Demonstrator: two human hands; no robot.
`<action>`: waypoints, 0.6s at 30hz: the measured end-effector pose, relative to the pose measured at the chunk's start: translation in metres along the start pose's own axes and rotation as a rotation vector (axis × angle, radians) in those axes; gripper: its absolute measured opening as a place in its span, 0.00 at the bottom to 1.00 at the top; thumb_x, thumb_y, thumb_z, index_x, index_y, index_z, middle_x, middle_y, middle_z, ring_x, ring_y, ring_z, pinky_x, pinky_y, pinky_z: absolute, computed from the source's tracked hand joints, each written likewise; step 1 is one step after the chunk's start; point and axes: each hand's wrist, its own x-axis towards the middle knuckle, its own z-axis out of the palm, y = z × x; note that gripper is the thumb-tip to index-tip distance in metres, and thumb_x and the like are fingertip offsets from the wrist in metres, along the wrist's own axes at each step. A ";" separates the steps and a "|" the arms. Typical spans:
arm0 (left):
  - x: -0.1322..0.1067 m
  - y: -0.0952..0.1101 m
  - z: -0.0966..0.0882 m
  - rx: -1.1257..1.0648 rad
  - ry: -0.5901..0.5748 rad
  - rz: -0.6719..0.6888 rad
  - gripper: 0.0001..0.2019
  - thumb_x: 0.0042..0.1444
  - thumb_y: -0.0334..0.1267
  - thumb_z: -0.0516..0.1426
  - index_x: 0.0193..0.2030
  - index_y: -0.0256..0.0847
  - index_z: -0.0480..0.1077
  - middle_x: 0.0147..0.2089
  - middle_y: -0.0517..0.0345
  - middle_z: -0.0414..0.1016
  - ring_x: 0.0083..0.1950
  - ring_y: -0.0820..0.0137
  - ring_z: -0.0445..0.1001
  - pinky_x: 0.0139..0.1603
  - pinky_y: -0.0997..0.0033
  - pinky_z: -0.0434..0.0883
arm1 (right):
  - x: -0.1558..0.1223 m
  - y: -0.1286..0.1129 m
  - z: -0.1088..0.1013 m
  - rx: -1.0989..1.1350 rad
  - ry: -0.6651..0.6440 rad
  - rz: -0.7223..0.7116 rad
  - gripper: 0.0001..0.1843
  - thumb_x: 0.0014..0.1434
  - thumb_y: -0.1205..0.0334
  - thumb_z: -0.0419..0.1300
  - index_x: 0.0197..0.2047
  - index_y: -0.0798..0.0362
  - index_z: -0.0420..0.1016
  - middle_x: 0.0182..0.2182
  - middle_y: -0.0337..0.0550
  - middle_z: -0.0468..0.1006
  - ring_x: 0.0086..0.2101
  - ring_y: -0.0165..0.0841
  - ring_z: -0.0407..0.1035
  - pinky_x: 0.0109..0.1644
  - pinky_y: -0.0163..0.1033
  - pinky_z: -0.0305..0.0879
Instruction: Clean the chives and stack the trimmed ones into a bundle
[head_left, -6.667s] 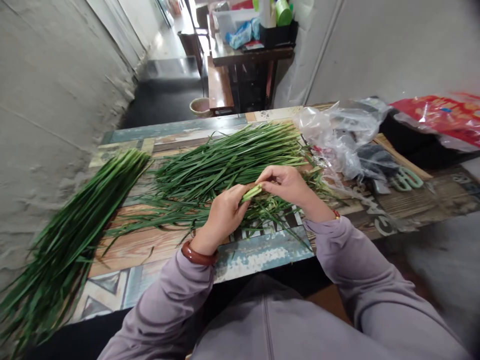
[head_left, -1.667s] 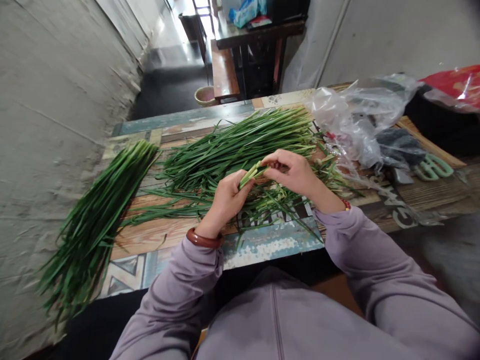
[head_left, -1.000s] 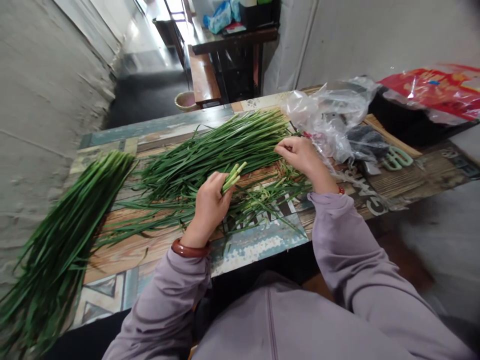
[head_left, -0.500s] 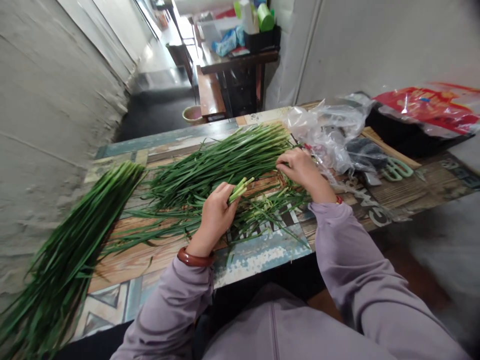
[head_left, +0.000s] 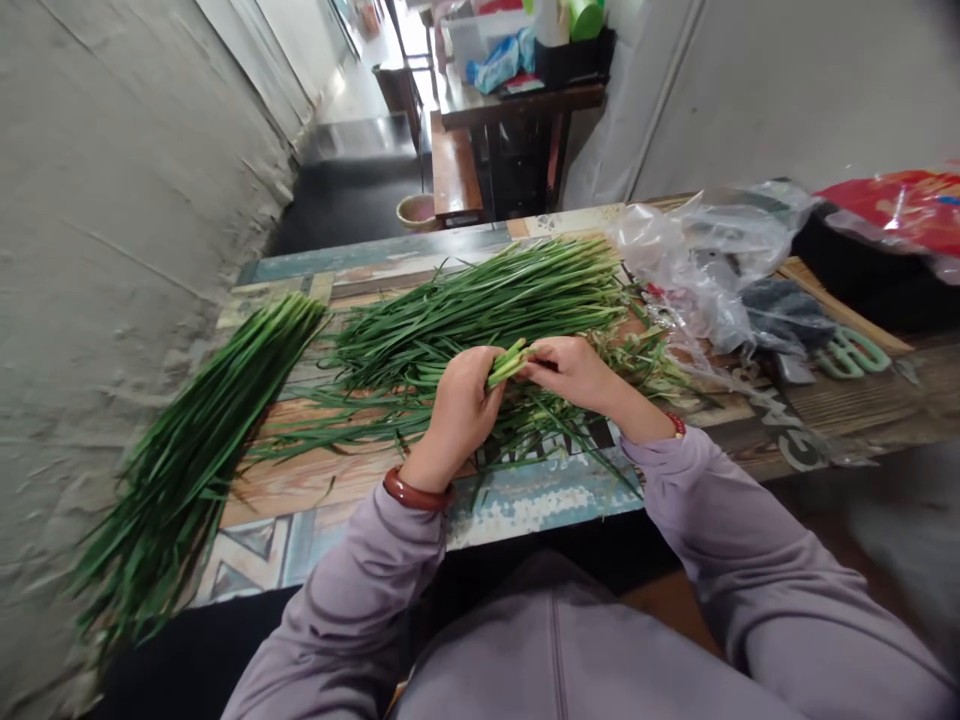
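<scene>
My left hand [head_left: 463, 400] is closed around a few garlic chives [head_left: 508, 363], their pale stem ends sticking out past the thumb toward the right. My right hand [head_left: 568, 372] meets those ends in a pinch, fingertips on the stems; what exactly lies between them is hard to make out. Just beyond both hands lies a big pile of garlic chives [head_left: 480, 305], stem ends to the right. Under and beside my hands are loose trimmings [head_left: 562, 420]. A separate neat bunch of chives [head_left: 217, 440] rests at the table's left end, leaves hanging over the edge.
Clear plastic bags [head_left: 697, 270] and scissors with pale green handles [head_left: 855, 353] lie on the right of the patterned table [head_left: 517, 510]. A red bag [head_left: 900, 210] sits farther right. A rough wall [head_left: 135, 200] borders the left; a bench [head_left: 454, 170] and basket [head_left: 418, 212] stand beyond.
My right hand has come left from beside the pile's stem ends to the chives in my left hand. The view has shifted left, so the scene sits farther right.
</scene>
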 end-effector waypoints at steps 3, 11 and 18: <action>0.000 -0.001 0.002 0.007 -0.110 -0.090 0.04 0.62 0.37 0.52 0.39 0.41 0.66 0.34 0.57 0.71 0.35 0.68 0.69 0.36 0.70 0.63 | 0.000 -0.003 -0.002 0.030 0.065 0.041 0.16 0.63 0.53 0.58 0.29 0.53 0.77 0.25 0.39 0.77 0.28 0.30 0.68 0.33 0.34 0.59; 0.004 -0.002 -0.003 -0.134 -0.051 -0.158 0.08 0.63 0.38 0.51 0.32 0.41 0.60 0.29 0.63 0.63 0.32 0.73 0.62 0.35 0.73 0.58 | -0.002 0.014 -0.033 0.048 0.455 0.244 0.30 0.66 0.39 0.49 0.21 0.51 0.64 0.18 0.35 0.64 0.23 0.28 0.59 0.31 0.36 0.54; 0.003 -0.001 -0.003 -0.122 -0.057 -0.154 0.09 0.63 0.39 0.51 0.32 0.41 0.60 0.28 0.64 0.63 0.30 0.74 0.61 0.33 0.74 0.58 | -0.002 -0.003 -0.017 0.143 0.200 0.067 0.12 0.60 0.52 0.62 0.35 0.52 0.74 0.29 0.37 0.75 0.29 0.28 0.66 0.34 0.34 0.60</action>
